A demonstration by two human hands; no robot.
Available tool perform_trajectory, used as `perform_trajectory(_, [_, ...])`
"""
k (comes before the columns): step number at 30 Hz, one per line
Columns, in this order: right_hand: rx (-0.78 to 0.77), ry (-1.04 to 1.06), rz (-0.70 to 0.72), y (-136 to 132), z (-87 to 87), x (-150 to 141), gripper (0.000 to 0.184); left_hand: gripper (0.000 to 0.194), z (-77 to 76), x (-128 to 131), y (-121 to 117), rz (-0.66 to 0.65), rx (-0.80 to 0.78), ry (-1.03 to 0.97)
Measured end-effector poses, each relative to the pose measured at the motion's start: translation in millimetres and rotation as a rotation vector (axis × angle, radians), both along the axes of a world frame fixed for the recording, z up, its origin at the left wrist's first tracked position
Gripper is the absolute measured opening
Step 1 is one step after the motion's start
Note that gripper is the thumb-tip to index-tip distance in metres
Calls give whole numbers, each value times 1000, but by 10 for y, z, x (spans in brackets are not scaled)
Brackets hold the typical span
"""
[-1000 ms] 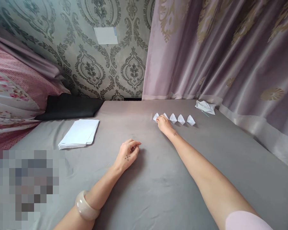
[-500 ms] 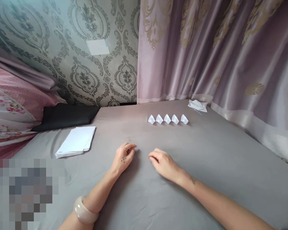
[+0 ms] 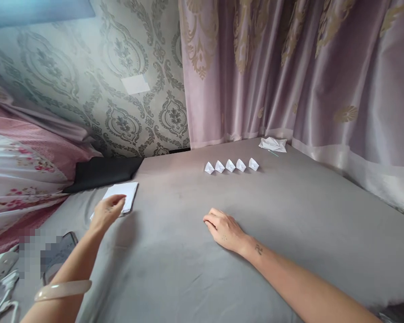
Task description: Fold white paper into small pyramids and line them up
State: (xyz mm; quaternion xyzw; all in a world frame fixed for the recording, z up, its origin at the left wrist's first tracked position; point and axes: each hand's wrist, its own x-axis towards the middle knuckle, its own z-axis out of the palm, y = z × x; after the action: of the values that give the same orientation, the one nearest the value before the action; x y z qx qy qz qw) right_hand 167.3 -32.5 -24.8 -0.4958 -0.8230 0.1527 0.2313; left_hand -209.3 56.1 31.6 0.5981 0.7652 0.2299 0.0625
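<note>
My left hand (image 3: 109,211) hovers over the near part of a stack of white paper (image 3: 129,193) on the left, covering some of it. Its thumb and fingers are drawn together, and nothing shows between them. My right hand (image 3: 225,228) rests on the grey sheet (image 3: 175,251) near the middle, fingers curled in and closed, with nothing visible in it. Beyond it stands a row of several small folded white paper pieces (image 3: 230,165), pointed at the top. A pale bangle (image 3: 63,290) circles my left wrist.
A white packet (image 3: 272,144) with a thin blue strip beside it lies at the back right, by the purple curtain (image 3: 249,89). Behind the paper stack is a black flat item (image 3: 104,172). A phone (image 3: 62,251) and a power strip (image 3: 2,269) with plugs are at lower left.
My left hand has moved left from the middle of the sheet to above the paper stack. My right hand stays nearly in place. The camera view has turned slightly left.
</note>
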Motion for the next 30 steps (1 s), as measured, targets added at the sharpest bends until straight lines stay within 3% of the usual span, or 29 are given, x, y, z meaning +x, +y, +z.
perform_trajectory(3, [-4,-10,2,1,13,-2,23,37,164,-351,-69,120,-76,72])
perform_trajectory(7, [-20,-14,1,5,39,5,24,38,231,-518,-111,209,-99,95])
perform_trajectory(17, [16,-42,-6,77,-22,19,25,41,132,-521,-36,121,-114,112])
perform_trajectory(22, [27,-49,-11,92,-33,15,25,47,31,-370,36,53,-196,126])
perform_trajectory(30, [9,-37,-7,83,31,3,28,58,-145,-342,184,74,-359,163])
